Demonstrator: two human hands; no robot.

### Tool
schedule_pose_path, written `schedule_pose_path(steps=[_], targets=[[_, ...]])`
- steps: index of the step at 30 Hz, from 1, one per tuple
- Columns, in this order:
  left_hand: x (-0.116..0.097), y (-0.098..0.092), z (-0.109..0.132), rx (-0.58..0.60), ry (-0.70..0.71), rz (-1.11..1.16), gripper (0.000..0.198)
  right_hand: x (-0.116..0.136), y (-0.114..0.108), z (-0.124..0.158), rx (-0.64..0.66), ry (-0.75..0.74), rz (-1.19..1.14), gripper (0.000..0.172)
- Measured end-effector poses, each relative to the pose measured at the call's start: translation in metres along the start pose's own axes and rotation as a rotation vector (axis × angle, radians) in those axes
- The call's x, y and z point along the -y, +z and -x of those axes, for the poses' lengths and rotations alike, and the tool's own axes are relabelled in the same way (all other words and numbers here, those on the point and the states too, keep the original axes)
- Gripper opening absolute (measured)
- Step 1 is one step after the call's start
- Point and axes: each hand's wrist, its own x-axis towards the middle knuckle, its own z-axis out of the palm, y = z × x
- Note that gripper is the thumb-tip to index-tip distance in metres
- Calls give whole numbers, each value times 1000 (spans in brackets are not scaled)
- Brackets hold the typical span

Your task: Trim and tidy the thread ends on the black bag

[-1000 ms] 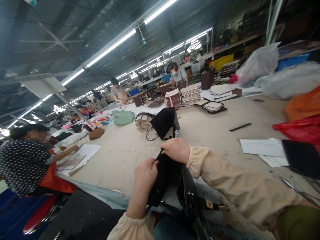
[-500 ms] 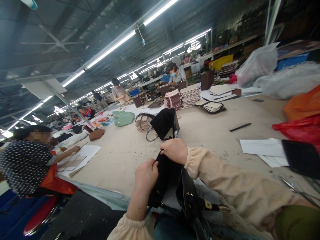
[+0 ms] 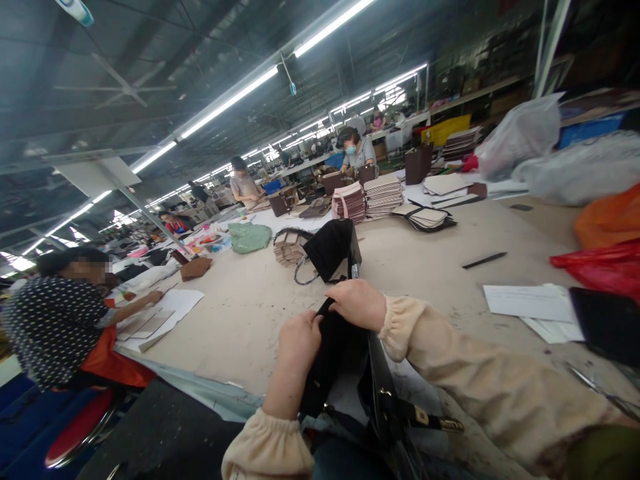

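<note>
A black handbag (image 3: 327,357) with gold-coloured fittings lies at the table's near edge, over my lap. My left hand (image 3: 299,343) is closed, pinching the bag's top edge between thumb and fingers. Just right of it, my right hand (image 3: 359,303) grips the same edge, its fingers curled over the black material. A strap with a gold buckle (image 3: 450,424) sticks out to the right below my right forearm. Beyond my hands a second black bag (image 3: 327,250) lies tilted on the table, its looped handle to the left. The inside of the held bag is mostly hidden.
Stacks of bag pieces (image 3: 383,198) stand at the far side. To the right are a black strip (image 3: 484,261), white papers (image 3: 530,303), a dark flat device (image 3: 605,320), scissors (image 3: 595,385) and a red plastic bag (image 3: 605,267). At left a co-worker (image 3: 55,320) leans over white sheets.
My view has shifted slightly, so the scene sits a little to the right and lower. Both hands keep hold of the bag's edge, a little closer together.
</note>
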Motion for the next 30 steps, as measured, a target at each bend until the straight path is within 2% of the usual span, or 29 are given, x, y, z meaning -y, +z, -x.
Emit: schedule_pose_path(steps=[16, 23, 27, 30], targets=[[-1, 2, 1, -20, 27, 28, 31, 1, 2, -1, -45, 36, 12, 19], [-2, 0, -3, 25, 35, 25, 31, 3, 2, -5, -42, 51, 2, 19], [0, -3, -9, 89, 100, 14, 34, -3, 3, -5, -78, -19, -120, 18], [-1, -4, -13, 47, 131, -3, 37, -6, -1, 9, -223, -45, -345, 28]])
